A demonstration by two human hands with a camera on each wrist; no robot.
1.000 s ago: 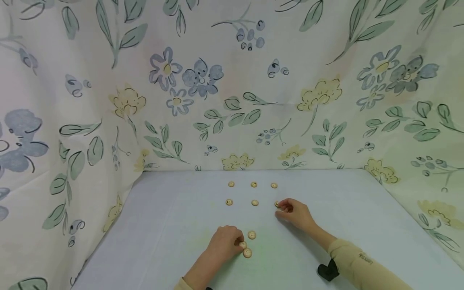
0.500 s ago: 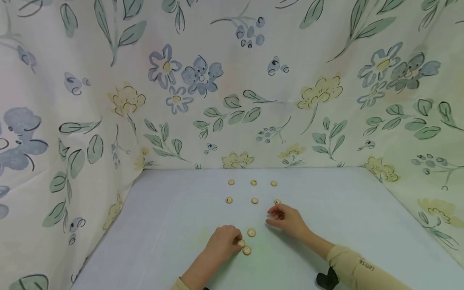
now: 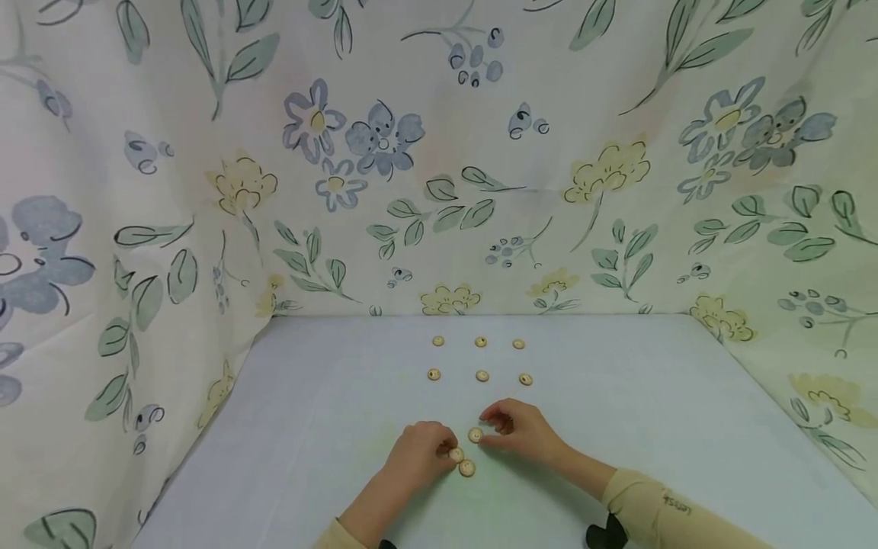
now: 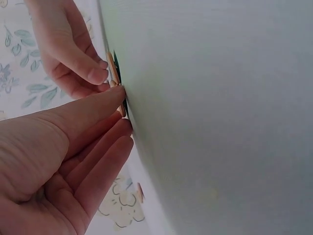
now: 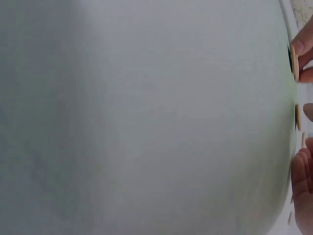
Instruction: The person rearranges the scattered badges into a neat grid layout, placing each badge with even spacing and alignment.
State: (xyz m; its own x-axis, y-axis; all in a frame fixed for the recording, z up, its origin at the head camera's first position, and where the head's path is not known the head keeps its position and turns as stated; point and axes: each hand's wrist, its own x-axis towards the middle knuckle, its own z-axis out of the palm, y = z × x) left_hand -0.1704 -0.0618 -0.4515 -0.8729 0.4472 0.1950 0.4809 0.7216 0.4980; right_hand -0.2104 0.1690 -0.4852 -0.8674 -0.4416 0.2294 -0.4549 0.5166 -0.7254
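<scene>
My left hand point(image 3: 420, 453) pinches a round wooden button point(image 3: 456, 455) between thumb and fingers, low over the white table. A second button point(image 3: 467, 468) lies right beside it, overlapping it in the head view. Just beyond, another button point(image 3: 475, 435) lies on the table, with my right hand point(image 3: 523, 431) reaching to its right edge. That hand's thumb and fingers are spread apart, holding nothing. In the left wrist view, the left thumb and fingers point(image 4: 93, 110) sit at the button's rim. The right wrist view catches only part of the right hand point(image 5: 304, 183).
Farther back, several wooden buttons stand in two rows, a far row with a middle button point(image 3: 481, 341) and a nearer row with a middle button point(image 3: 482, 376). A floral cloth point(image 3: 439, 252) hangs behind and beside the white table point(image 3: 329, 396).
My right hand has let go of the right-hand button of the nearer row and come back left and toward me, to a loose button. The left hand has stayed nearly still.
</scene>
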